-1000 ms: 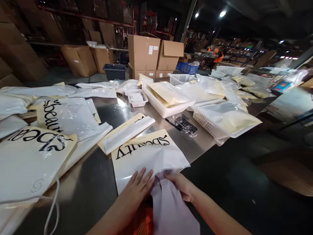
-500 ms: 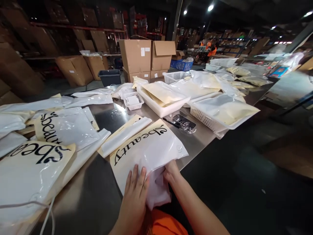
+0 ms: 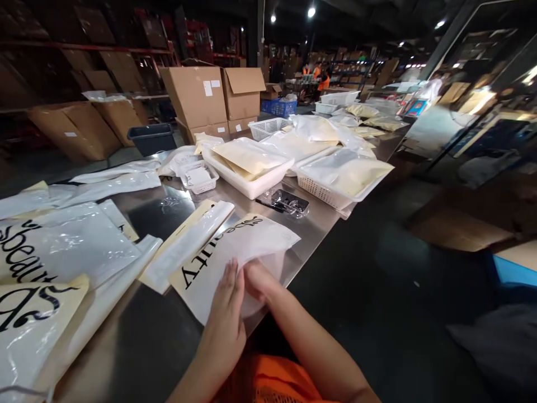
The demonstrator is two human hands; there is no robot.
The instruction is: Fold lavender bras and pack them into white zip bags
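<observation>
A white plastic bag printed "beauty" (image 3: pixel 264 238) lies on the metal table in front of me, its near side bunched and folded at my hands. My left hand (image 3: pixel 224 313) rests on its near part with fingers stretched out and close together. Against those fingertips, my right hand (image 3: pixel 260 280) is curled on the folded film; its fingertips are partly hidden. Left of this bag lies a narrow folded white bag (image 3: pixel 191 240) with a cream edge.
More printed bags (image 3: pixel 79 240) pile up on the left. A small white basket (image 3: pixel 205 182), a white tray (image 3: pixel 251 187) and a perforated basket (image 3: pixel 321 193) stand farther back. A black phone-like object (image 3: pixel 289 201) lies before them. The table's edge runs along my right.
My right hand has come leftward to meet my left, folding in the bag's near side that hung loose toward me. My view has turned right.
</observation>
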